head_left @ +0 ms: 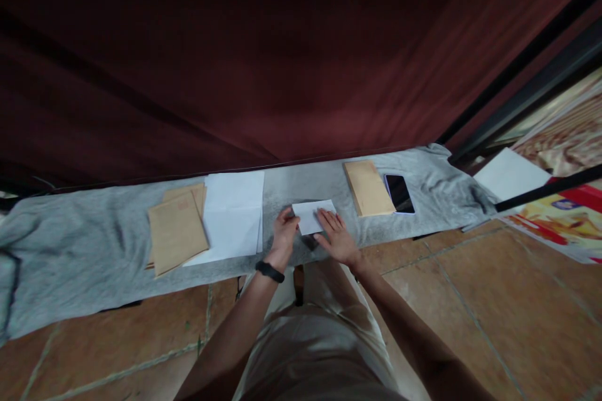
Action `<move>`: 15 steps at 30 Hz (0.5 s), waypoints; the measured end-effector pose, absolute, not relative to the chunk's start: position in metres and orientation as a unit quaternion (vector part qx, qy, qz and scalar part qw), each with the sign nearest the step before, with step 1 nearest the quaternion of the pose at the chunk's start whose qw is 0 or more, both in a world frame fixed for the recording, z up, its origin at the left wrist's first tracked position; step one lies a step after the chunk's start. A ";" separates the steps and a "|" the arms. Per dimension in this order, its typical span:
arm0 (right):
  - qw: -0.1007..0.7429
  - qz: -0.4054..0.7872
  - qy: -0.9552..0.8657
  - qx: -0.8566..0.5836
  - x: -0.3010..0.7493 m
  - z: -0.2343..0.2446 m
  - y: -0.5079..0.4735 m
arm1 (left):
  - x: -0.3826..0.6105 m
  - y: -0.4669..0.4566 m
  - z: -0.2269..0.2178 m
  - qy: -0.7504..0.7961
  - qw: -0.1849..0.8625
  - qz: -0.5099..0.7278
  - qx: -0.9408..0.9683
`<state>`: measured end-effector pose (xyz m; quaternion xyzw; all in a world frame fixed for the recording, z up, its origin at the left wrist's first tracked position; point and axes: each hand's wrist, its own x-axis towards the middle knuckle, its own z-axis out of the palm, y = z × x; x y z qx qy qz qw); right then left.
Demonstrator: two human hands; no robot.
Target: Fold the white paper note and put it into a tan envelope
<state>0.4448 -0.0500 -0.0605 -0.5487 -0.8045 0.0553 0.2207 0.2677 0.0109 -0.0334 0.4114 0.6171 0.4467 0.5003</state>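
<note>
A small folded white paper (311, 213) lies on a grey cloth (84, 244) spread over a low surface. My left hand (285, 233), with a black band on the wrist, pinches the paper's left edge with curled fingers. My right hand (337, 237) lies flat on the paper's right part, fingers stretched out and pressing it down.
Left of my hands lie white sheets (234, 213) and a stack of brown envelopes (177, 230). To the right sit another brown envelope stack (368, 188) and a dark phone (399, 193). A dark red curtain (263, 56) hangs behind. More paper (508, 174) and printed sheets lie far right on the tiled floor.
</note>
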 end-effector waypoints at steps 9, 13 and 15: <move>0.493 0.276 -0.591 -0.577 0.423 -0.024 -0.043 | 0.277 -0.002 0.008 0.554 0.529 0.504 0.399; 0.642 0.426 -0.379 -0.513 0.416 -0.029 -0.031 | 0.271 -0.008 -0.006 0.607 0.530 0.462 0.369; 0.662 0.451 -0.351 -0.484 0.413 -0.040 -0.030 | 0.271 -0.010 -0.017 0.603 0.554 0.448 0.360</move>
